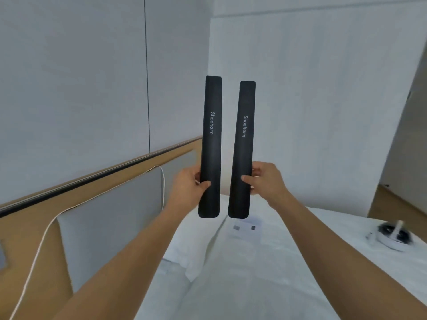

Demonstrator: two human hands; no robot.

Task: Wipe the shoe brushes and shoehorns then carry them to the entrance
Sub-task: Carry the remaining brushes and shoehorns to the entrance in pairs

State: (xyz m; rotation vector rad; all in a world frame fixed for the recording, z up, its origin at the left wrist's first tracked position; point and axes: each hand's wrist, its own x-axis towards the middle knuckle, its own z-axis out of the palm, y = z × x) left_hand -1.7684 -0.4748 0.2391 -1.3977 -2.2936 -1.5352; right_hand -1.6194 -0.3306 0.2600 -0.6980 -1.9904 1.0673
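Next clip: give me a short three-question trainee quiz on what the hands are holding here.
1. True or false: the left hand and right hand each hold one shoehorn.
2. What word is printed on the left shoehorn and the right shoehorn?
3. The shoehorns are: A) lying on the bed, B) held upright, side by side and apart, C) crossed.

Key: 1 true; 2 Shoehorn; 3 B.
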